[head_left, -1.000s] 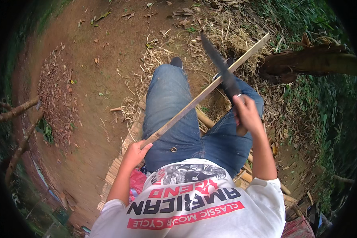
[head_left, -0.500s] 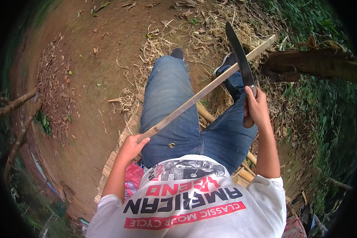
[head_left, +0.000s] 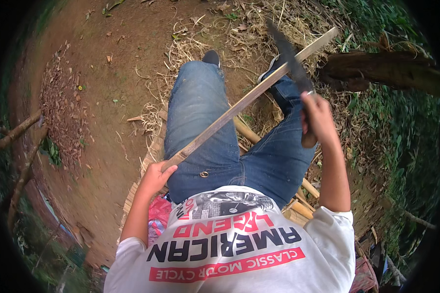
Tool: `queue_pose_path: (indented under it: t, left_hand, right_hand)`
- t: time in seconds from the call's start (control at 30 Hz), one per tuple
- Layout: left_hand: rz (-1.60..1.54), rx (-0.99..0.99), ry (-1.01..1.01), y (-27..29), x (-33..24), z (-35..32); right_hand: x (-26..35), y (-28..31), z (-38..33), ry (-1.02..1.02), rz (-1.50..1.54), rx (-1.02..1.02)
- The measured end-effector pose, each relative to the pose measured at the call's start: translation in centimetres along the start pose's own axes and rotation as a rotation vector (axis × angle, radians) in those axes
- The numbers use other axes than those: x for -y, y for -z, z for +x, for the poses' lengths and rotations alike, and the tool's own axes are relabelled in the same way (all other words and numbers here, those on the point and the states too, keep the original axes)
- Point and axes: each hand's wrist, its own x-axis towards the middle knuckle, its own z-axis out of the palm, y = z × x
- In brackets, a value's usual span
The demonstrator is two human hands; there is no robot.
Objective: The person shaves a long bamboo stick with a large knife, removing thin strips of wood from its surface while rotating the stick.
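Observation:
A long, pale strip of split bamboo or wood (head_left: pixel 230 113) slants across my thighs, from my lap at the left up to the far right. My left hand (head_left: pixel 155 179) is closed round its near end, thumb along the top. In my right hand (head_left: pixel 319 119) is a machete (head_left: pixel 294 63) with a dark curved blade and a brown handle, the fingers wrapped round the grip. The blade crosses the strip near its far end and is smeared by motion; whether it touches the strip I cannot tell.
I sit on a slatted bamboo seat (head_left: pixel 153 154). Thin curled shavings (head_left: pixel 188 45) litter the brown soil around my shoes. A thick dark log (head_left: pixel 381 69) lies at the far right, beside green plants (head_left: pixel 376 122). Sticks (head_left: pixel 19 132) stand at the left; pink plastic (head_left: pixel 160 213) lies by my hip.
The machete has tipped further left at its point, and my right hand has moved slightly up. The strip stays in my left hand at nearly the same slant. The whole view has shifted a little.

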Motion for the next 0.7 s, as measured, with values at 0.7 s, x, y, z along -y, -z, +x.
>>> queue_pose_path:
  t: [0.7]
  left_hand:
    - [0.069, -0.017, 0.065, 0.2, -0.7, -0.4]
  right_hand:
    - [-0.5, -2.5, -1.6, -0.123, -0.120, 0.112]
